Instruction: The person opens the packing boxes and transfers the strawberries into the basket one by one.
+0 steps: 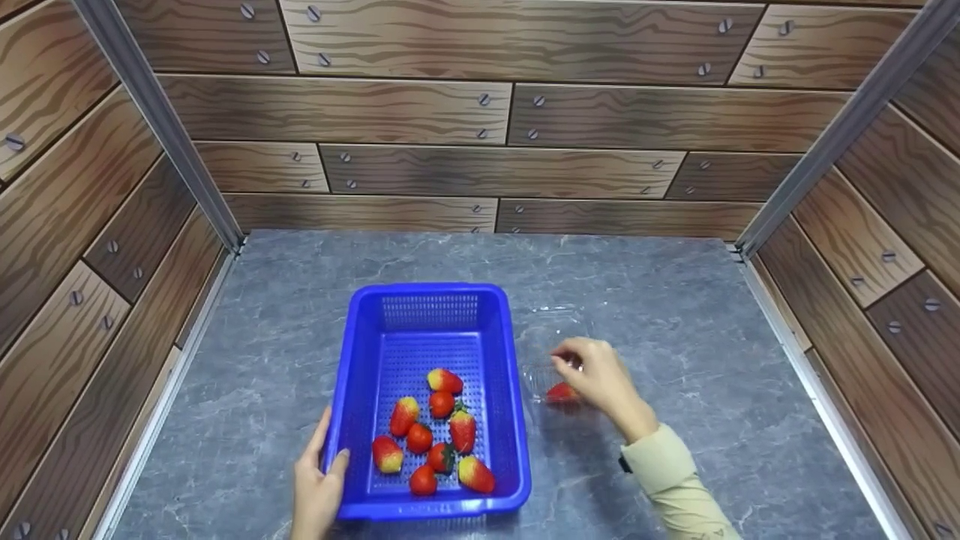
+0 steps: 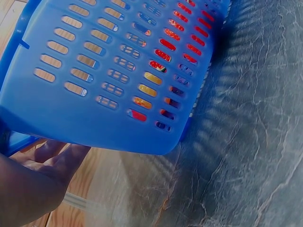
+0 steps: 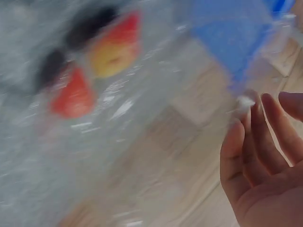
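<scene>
My left hand [image 1: 316,480] grips the left rim of a blue plastic basket [image 1: 519,450], thumb over the edge and fingers outside. Several red-and-yellow strawberries [image 1: 463,431] and small red tomatoes [image 1: 423,480] lie in its near half. My right hand [image 1: 600,379] hovers over a clear plastic box [image 1: 536,382] to the basket's right, fingers loosely bent, with nothing seen between them. Inside the box is a red-and-yellow strawberry [image 3: 116,52]; beside it a red fruit [image 3: 73,97] is too blurred to name. The right hand hides part of the box in the head view.
The grey marbled tabletop [image 1: 285,315] carries the basket and box. Wood-patterned walls [image 1: 420,112] enclose the back and both sides, with metal posts [image 1: 161,127] at the corners. The box's clear lid [image 1: 555,319] appears to lie folded back behind it.
</scene>
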`<state>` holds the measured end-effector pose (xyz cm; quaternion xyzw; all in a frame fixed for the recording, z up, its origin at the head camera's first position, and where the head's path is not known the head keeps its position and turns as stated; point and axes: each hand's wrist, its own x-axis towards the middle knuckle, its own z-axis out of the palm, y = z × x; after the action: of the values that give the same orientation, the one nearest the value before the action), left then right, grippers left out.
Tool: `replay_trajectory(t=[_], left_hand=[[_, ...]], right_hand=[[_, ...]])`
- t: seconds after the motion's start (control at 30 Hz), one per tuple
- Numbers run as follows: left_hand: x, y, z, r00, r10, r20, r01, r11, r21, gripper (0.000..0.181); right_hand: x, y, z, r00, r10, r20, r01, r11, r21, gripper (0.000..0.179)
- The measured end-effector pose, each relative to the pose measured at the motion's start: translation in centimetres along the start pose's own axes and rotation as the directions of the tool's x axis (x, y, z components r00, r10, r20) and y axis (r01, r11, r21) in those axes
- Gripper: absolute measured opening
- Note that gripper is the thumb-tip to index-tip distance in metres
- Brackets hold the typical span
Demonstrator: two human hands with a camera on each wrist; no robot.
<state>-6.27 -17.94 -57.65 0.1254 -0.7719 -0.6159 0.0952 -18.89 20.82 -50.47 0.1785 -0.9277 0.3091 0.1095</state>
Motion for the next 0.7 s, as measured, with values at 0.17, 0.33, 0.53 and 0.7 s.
replay_trajectory(t=[0.17,0.33,0.53,0.7], left_hand=[[0.1,0.1,0.1,1.0,-0.008,0.006,0.008,1.0,-0.006,0.068],[0.0,0.1,0.1,1.0,-0.005,0.005,0.005,1.0,-0.014,0.068],[0.0,0.2,0.0,1.0,-0.008,0.009,0.008,1.0,-0.014,0.068],[0.0,0.2,0.0,1.0,-0.008,0.005,0.008,1.0,-0.02,0.068]], right_hand=[[-0.4,2.9,-0.3,0.997,0.08,0.012,-0.08,0.996,-0.028,0.006],[-1.0,4.5,-0.4,0.986,0.154,0.064,-0.152,0.988,-0.032,0.007],[-2.2,5.6,0.3,0.971,0.216,0.101,-0.215,0.976,-0.017,0.012],[-3.3,6.0,1.2,0.969,0.234,0.077,-0.235,0.972,0.007,0.016]])
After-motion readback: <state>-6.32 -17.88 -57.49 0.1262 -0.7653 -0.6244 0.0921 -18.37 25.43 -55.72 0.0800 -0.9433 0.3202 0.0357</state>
